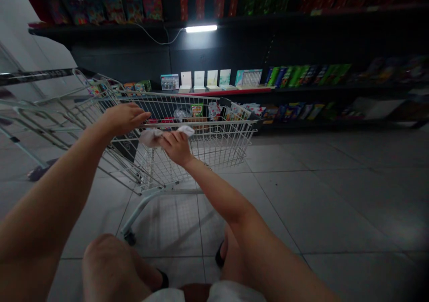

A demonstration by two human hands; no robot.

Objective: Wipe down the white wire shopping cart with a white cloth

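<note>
A wire shopping cart stands side-on in front of me. My right hand is closed on a white cloth, pressing it against the near top rail of the basket; bits of the cloth stick out on both sides of the fingers. To the left, my left hand lies over the same side of the cart near the rail, palm down, its fingers stretched toward the right. Its palm and the underside of its fingers are hidden, and I see nothing held there.
Behind the cart runs a dark shelf unit with red bottles, snack bags, boxed sets and green packs. A lit lamp hangs under the upper shelf. Grey floor tiles extend to the right; a cart caster is near my legs.
</note>
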